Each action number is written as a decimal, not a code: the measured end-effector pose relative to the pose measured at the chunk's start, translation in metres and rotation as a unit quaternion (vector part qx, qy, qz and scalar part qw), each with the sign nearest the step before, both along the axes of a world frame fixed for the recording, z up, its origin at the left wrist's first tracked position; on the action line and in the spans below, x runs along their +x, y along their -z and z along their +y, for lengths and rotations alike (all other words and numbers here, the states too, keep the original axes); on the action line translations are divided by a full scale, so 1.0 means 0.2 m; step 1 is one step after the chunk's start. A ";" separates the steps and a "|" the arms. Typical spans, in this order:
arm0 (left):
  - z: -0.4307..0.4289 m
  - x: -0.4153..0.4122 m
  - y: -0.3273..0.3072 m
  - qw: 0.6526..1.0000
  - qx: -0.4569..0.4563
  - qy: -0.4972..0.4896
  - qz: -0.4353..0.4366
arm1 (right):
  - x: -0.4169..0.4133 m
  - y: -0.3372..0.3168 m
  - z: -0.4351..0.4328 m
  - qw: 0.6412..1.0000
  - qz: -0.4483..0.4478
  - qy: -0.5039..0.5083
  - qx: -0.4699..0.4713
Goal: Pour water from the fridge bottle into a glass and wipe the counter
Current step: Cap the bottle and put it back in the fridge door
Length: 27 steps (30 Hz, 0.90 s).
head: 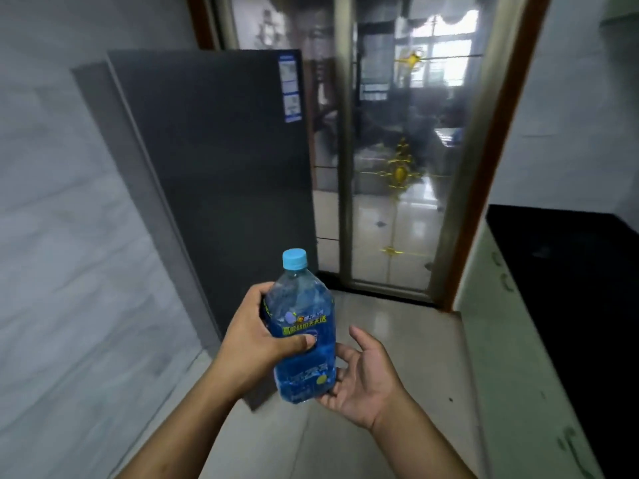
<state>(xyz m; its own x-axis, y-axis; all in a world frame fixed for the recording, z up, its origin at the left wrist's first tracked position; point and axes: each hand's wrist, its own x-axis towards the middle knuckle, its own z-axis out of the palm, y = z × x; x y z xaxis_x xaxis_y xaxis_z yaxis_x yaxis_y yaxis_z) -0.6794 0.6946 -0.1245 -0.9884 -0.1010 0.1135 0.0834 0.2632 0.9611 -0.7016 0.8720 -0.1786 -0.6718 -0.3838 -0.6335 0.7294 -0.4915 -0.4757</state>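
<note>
A clear plastic bottle (pixel 304 354) with a blue label and a light blue cap stands upright in mid-air in front of me. My left hand (pixel 252 344) grips its middle, thumb across the label. Palm up, my right hand (pixel 363 382) sits under the bottle's base with straight fingers that touch it. The dark grey fridge (pixel 221 188) stands behind, its door closed. The black counter (pixel 567 278) runs along the right side. No glass or cloth is in view.
A glass sliding door (pixel 397 150) with gold ornaments fills the doorway ahead. Pale cabinet fronts (pixel 511 340) with handles run under the counter. A marbled grey wall (pixel 62 236) is on the left. Light floor tiles (pixel 397 340) lie between fridge and cabinets.
</note>
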 end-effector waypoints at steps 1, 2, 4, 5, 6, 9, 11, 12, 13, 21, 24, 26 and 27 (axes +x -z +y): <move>-0.04 -0.07 -0.01 1.000 0.001 -0.022 0.004 | -0.11 0.00 -0.05 1.000 0.007 -0.021 -0.009; -0.09 -0.13 -0.02 0.999 0.003 -0.044 0.010 | -0.22 -0.01 -0.09 0.999 0.013 -0.041 -0.021; -0.16 -0.24 -0.04 0.995 0.006 -0.095 0.017 | -0.41 -0.04 -0.18 0.996 0.022 -0.084 -0.036; -0.19 -0.29 -0.06 0.992 0.007 -0.126 0.021 | -0.50 -0.05 -0.23 0.993 0.022 -0.108 -0.039; -0.23 -0.34 -0.08 0.988 0.007 -0.153 0.023 | -0.59 -0.07 -0.28 0.990 0.021 -0.130 -0.043; -0.34 -0.45 -0.12 0.977 0.004 -0.211 0.031 | -0.80 -0.11 -0.43 0.981 0.026 -0.184 -0.057; -0.42 -0.52 -0.13 0.967 0.007 -0.253 0.033 | -0.91 -0.13 -0.54 0.975 0.028 -0.216 -0.053; -0.46 -0.54 -0.13 0.962 0.007 -0.269 0.032 | -0.95 -0.14 -0.60 0.972 0.029 -0.229 -0.051; -0.50 -0.56 -0.13 0.959 0.006 -0.281 0.030 | -0.99 -0.14 -0.64 0.969 0.030 -0.239 -0.050; -0.96 -0.74 -0.06 0.946 0.004 -0.323 0.025 | -1.24 -0.11 -1.11 0.956 0.038 -0.288 -0.041; -1.17 -0.81 -0.05 0.949 -0.006 -0.312 0.029 | -1.29 -0.10 -1.32 0.957 0.043 -0.286 -0.040; -1.36 -0.87 -0.05 0.953 -0.014 -0.301 0.034 | -1.33 -0.11 -1.49 0.960 0.050 -0.272 -0.032; -1.45 -0.91 -0.07 0.955 -0.017 -0.294 0.034 | -1.35 -0.11 -1.58 0.963 0.055 -0.263 -0.027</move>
<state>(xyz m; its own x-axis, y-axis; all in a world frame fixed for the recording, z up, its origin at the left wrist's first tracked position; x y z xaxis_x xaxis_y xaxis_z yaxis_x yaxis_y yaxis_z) -0.8612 0.4037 -0.1115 -0.7526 -0.6312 0.1877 -0.0267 0.3141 0.9490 -0.9715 0.5554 -0.1560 -0.4370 -0.7194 -0.5399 0.8312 -0.0936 -0.5480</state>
